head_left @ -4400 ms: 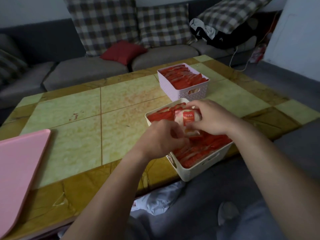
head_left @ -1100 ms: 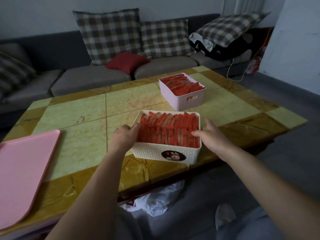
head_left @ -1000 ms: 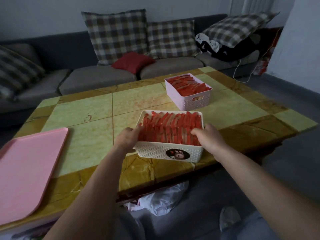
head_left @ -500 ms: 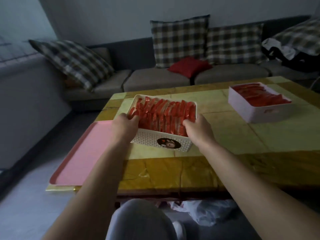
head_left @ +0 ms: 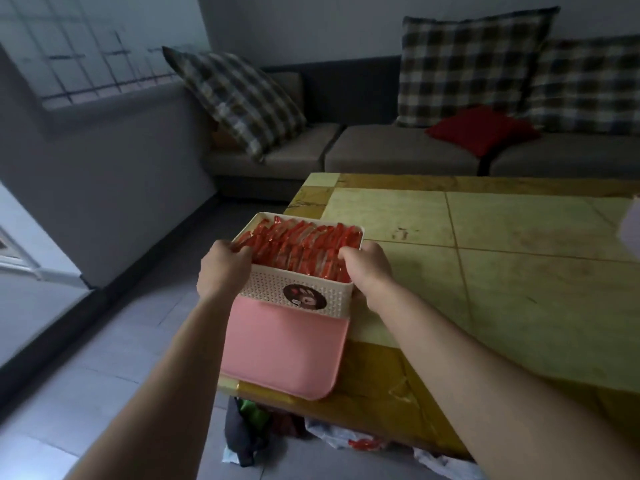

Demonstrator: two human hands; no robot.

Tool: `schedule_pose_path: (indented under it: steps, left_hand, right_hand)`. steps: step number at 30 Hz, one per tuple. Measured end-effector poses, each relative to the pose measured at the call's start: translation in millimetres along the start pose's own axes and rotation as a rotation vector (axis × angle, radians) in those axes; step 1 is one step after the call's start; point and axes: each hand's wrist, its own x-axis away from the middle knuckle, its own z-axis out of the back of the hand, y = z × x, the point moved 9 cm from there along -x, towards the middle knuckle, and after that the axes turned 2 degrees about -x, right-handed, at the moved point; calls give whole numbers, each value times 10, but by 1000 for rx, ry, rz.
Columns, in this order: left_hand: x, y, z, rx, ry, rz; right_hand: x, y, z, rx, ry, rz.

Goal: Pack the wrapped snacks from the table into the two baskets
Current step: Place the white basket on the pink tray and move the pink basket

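Observation:
A white lattice basket (head_left: pixel 273 287) with a round sticker on its near wall is packed with red wrapped snacks (head_left: pixel 301 249) standing in rows. It sits over the far part of a pink tray (head_left: pixel 284 351) at the table's left end. My left hand (head_left: pixel 223 268) grips its left rim, fingers curled over the edge. My right hand (head_left: pixel 367 268) grips the right rim the same way. The second, pink basket (head_left: pixel 632 226) shows only as a sliver at the right frame edge.
The green and yellow tiled table (head_left: pixel 502 271) stretches to the right. A grey sofa (head_left: pixel 398 147) with plaid cushions and a red pillow stands behind it. Bags and wrappers (head_left: pixel 263 431) lie on the floor under the table's near edge.
Both hands turned the white basket, then carried it left across the table and over the pink tray. The view swung left, so the pink basket nearly left the frame.

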Motion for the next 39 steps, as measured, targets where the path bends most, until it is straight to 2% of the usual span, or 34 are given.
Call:
schedule_pose_path:
  steps: [6, 12, 13, 14, 17, 20, 26, 33, 39]
  left_hand:
    - [-271, -135, -313, 113, -19, -32]
    - [-441, 33, -487, 75, -152, -82]
    - [-335, 245, -531, 49, -163, -126]
    - [-304, 269, -497, -1, -130, -151]
    - [-59, 480, -272, -58, 105, -306]
    - [346, 879, -333, -18, 133, -488]
    - [1484, 1886, -1044, -13, -121, -708]
    - [2656, 2792, -1881, -35, -354, -783]
    - [3427, 3497, -2736, -31, -563, -791]
  right_hand:
    - [-307, 1, -132, 45, 42, 46]
    - [-446, -27, -5, 5, 67, 53]
    - [-401, -63, 270, -12, 98, 67]
    - [-398, -71, 322, 4, 97, 89]
    - [-403, -15, 493, 106, 103, 108]
    - [-397, 64, 805, 174, 137, 84]
    - [-90, 60, 2082, 208, 244, 105]
    - [376, 61, 3723, 275, 403, 147]
    - [481, 403, 5262, 196, 618, 90]
